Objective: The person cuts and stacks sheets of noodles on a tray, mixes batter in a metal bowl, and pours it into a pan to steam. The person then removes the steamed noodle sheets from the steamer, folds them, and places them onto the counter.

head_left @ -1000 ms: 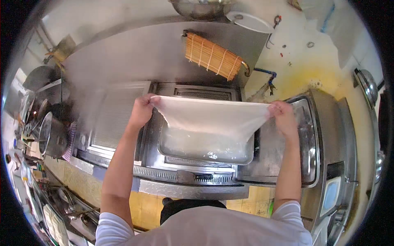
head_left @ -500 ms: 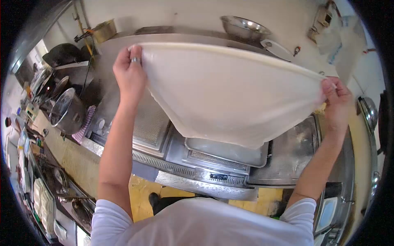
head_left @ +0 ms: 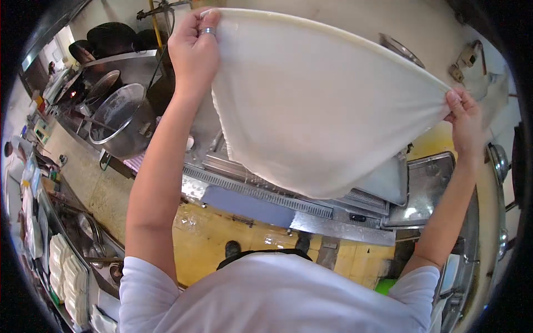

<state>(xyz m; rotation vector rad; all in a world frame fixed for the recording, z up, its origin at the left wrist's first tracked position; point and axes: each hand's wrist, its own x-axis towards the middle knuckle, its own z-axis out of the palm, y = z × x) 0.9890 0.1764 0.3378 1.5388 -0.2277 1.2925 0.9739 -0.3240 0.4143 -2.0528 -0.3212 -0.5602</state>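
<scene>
A large white cloth (head_left: 322, 105) hangs stretched between my two hands, its top edge taut and its lower edge sagging in a curve. At its upper left corner, my left hand (head_left: 194, 53), with a ring on one finger, is closed on the edge. My right hand (head_left: 465, 122) pinches the upper right corner, where the cloth gathers in folds. Beneath the cloth lies a metal counter (head_left: 344, 225) with slotted edging, partly hidden. A shallow metal tray (head_left: 402, 175) shows past the cloth's lower right side.
A second metal tray (head_left: 433, 186) lies farther right. To the left stand a large metal pot (head_left: 125, 125) and dark woks (head_left: 111, 41). White packages (head_left: 66, 272) sit on a side shelf at lower left. The yellow floor (head_left: 200, 233) looks wet.
My left hand has risen and moved right with its corner of the cloth; the right hand has shifted slightly up. The view has turned, and the counter sits farther right.
</scene>
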